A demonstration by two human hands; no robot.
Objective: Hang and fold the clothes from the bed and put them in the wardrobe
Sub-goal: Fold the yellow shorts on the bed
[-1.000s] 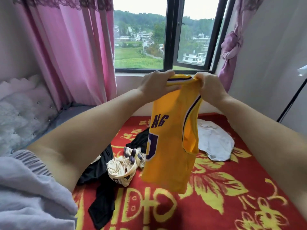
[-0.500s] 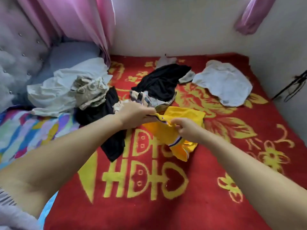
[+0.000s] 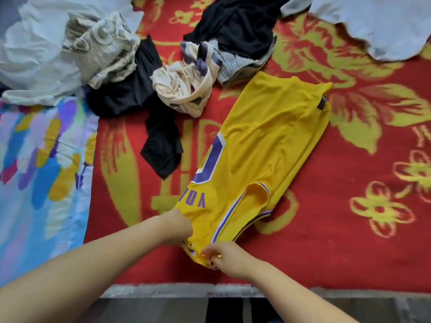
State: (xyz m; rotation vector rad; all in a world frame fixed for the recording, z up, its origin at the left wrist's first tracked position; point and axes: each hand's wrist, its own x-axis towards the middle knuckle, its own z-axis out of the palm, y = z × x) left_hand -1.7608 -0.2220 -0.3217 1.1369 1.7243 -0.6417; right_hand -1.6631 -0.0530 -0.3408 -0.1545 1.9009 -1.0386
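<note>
Left hand (image 3: 178,227) and right hand (image 3: 227,256) both pinch the jersey's (image 3: 263,141) shoulder end. Jersey lies flat on the blanket (image 3: 349,217), extending away from the grip.

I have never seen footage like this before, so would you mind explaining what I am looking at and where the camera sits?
There is no machine here: a person wears a wide-angle camera on the head, looking down at their own bare arms. The left hand and the right hand each pinch the near end of a yellow jersey, which lies stretched out flat on a red blanket with yellow flowers. Beyond it lie more clothes: a black garment, a crumpled cream garment and a pale shirt. A multicoloured sheet shows on the left.
</note>
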